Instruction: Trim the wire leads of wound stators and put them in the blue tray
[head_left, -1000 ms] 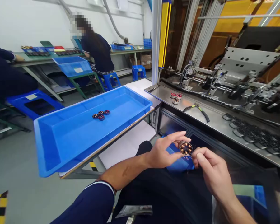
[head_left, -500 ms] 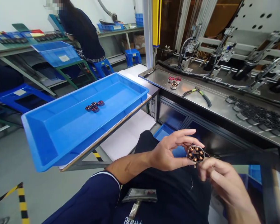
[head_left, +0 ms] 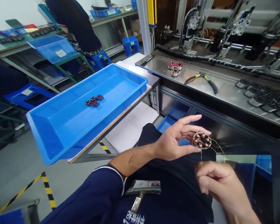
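Between the thumb and fingers of my left hand (head_left: 177, 140) is a round stator (head_left: 201, 140) with copper windings and a dark centre, tilted toward the camera. Thin copper wires trail from its rim, two curving to the right and one running down. My right hand (head_left: 216, 179) is below and right of the stator, thumb and index finger pinched on the downward wire (head_left: 201, 155). On the metal ledge (head_left: 163, 64) ahead lie a few red and copper wound parts (head_left: 175, 72) and green-and-black pliers (head_left: 202, 77).
A long blue tray (head_left: 70, 119) at the left holds several small wound parts (head_left: 93, 101). Many dark round parts (head_left: 259, 99) sit at the ledge's right end, before machinery (head_left: 193, 40). A seated person (head_left: 77, 25) is at a back bench.
My right hand has moved down from the stator's edge, and the wire between them now shows stretched. My left hand and the stator are slightly higher and further right. The whole view has shifted.
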`<state>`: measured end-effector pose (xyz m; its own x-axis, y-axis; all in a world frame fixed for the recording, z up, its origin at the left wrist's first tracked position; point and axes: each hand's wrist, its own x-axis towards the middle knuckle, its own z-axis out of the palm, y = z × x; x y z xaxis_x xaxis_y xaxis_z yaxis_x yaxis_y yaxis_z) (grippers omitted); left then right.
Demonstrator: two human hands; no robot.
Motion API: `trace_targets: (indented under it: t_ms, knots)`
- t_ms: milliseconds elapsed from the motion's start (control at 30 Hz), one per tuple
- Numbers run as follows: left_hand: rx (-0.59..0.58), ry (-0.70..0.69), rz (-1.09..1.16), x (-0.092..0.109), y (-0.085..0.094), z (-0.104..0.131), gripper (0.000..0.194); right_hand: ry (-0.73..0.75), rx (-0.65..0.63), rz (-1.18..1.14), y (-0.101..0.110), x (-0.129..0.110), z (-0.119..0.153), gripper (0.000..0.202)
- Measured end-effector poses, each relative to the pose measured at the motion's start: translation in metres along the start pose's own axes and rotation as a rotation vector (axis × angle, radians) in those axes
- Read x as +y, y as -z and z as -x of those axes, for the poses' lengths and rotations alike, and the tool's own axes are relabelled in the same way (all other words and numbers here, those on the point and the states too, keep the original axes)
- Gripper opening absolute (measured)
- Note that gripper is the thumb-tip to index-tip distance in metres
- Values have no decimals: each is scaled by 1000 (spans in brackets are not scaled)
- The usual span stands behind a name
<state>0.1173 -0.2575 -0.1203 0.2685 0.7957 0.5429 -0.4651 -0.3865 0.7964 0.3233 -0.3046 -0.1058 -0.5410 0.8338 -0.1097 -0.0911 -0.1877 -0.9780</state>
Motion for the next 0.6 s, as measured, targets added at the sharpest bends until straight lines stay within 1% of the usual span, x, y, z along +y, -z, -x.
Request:
trace_targets:
  t_ms: [67, 167, 267, 333, 400, 533, 600]
  knots:
    - [-36, 66, 66, 1, -1, 1, 78, 42, 66, 46, 8, -7, -5, 17]
    - [-107, 159, 118, 1, -3, 4, 77, 90, 194, 42, 12, -22, -14, 33]
    - [-136, 203, 116, -3, -8, 7, 84, 23, 225, 58, 5, -35, -18, 41]
    - [-96, 189, 116, -7, -11, 8, 93, -17, 234, 74, -1, -39, -18, 42]
    - [-40, 174, 149, -10, -13, 7, 98, -23, 239, 83, -5, -36, -16, 42]
    - [29, 225, 289, -9, -13, 5, 90, -45, 207, 130, -2, -20, -9, 41]
    - [44, 247, 330, -7, -11, 5, 86, -97, 135, 165, 6, -14, -6, 41]
